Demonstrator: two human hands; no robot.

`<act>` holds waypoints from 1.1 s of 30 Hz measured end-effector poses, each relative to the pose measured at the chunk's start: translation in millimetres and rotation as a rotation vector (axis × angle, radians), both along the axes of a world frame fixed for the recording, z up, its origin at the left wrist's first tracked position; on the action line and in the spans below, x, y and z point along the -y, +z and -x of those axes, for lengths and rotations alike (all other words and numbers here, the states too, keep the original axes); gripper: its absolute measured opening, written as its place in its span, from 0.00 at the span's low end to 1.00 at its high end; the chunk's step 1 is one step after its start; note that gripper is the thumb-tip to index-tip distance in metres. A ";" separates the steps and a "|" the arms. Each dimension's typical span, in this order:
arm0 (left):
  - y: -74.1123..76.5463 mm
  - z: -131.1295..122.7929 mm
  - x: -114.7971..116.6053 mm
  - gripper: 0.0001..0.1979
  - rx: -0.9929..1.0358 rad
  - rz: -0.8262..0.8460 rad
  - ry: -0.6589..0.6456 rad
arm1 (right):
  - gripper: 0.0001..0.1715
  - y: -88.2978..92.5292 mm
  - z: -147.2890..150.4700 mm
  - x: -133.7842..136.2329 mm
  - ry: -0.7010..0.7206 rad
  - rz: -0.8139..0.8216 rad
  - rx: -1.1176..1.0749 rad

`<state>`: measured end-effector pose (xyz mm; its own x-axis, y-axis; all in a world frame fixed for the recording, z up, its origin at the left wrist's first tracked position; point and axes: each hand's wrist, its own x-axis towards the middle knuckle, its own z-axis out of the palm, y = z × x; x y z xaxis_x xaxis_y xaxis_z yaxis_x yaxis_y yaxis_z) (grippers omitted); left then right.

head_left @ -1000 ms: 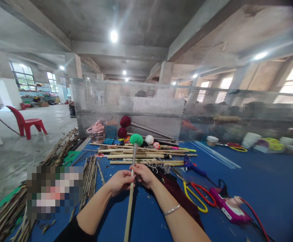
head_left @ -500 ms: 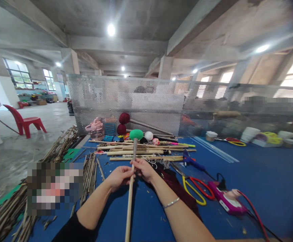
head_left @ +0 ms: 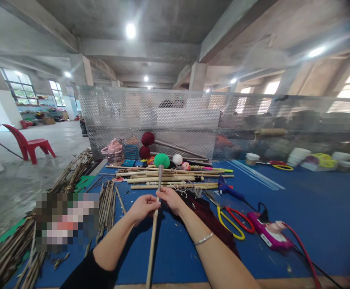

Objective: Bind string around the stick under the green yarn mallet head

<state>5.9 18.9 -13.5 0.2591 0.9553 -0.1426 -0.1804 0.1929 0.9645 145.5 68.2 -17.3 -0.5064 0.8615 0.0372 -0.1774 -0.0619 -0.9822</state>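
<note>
Stick (head_left: pixel 153 245) held over the counter (head_left: pixel 184 253), green ball (head_left: pixel 161 160) at its far end. Left hand (head_left: pixel 145 206): grip closed in a pinch on the stick. Right hand (head_left: pixel 169 198): grip likewise pinched, slightly farther up it. Done: ball on, grey covering (head_left: pixel 160 176) along the stick's upper part. Judged outstanding: the stick below the hands, bare. Whether the covering's lower edge is finished cannot be told; fingers hide it.

The bottom edge cuts off the stick (head_left: pixel 152 249); a pixelated patch (head_left: pixel 67 221) hides things at left; blurred shapes (head_left: pixel 252 121) stand behind the far mesh screen (head_left: pixel 123 112).
</note>
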 end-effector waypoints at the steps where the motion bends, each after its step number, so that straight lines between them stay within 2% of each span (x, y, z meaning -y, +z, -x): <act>1: 1.1 0.7 0.4 0.16 0.029 0.018 -0.041 | 0.19 0.2 -1.2 0.2 0.032 0.036 0.001; 5: 4.7 1.5 2.3 0.15 0.093 0.083 -0.157 | 0.19 0.2 -3.2 1.3 0.115 0.081 -0.036; 12: -6.6 -1.7 -0.2 0.19 -0.133 -0.055 0.007 | 0.19 -5.4 2.2 -0.9 0.009 -0.024 0.010; 15: -3.1 -1.2 -2.8 0.19 -0.150 -0.059 0.008 | 0.19 -3.3 -0.7 -1.6 0.029 0.009 0.020; 17: 5.9 -0.4 -4.9 0.18 -0.123 -0.030 -0.045 | 0.18 -0.6 -4.5 -2.4 0.068 0.056 -0.017; 20: 21.1 1.6 -7.7 0.18 -0.078 0.039 -0.228 | 0.19 2.9 -8.9 -3.4 0.075 0.091 -0.071; 23: 25.8 3.1 -7.8 0.18 -0.041 0.096 -0.313 | 0.20 4.5 -8.1 -2.8 0.055 0.064 -0.075; 25: 21.7 3.0 -6.3 0.17 -0.049 0.077 -0.237 | 0.20 5.6 -5.0 -1.4 0.031 0.039 -0.058; 29: 9.3 2.1 -3.1 0.17 -0.154 -0.064 -0.062 | 0.21 8.5 0.1 0.7 -0.002 0.011 0.000; 33: 7.9 3.1 -0.9 0.17 -0.118 -0.048 -0.064 | 0.20 8.1 -3.1 0.1 0.041 0.017 0.024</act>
<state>2.8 19.9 -5.6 0.3041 0.9437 -0.1303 -0.0538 0.1536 0.9867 148.5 68.1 -9.2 -0.5420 0.8403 0.0101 -0.1506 -0.0853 -0.9849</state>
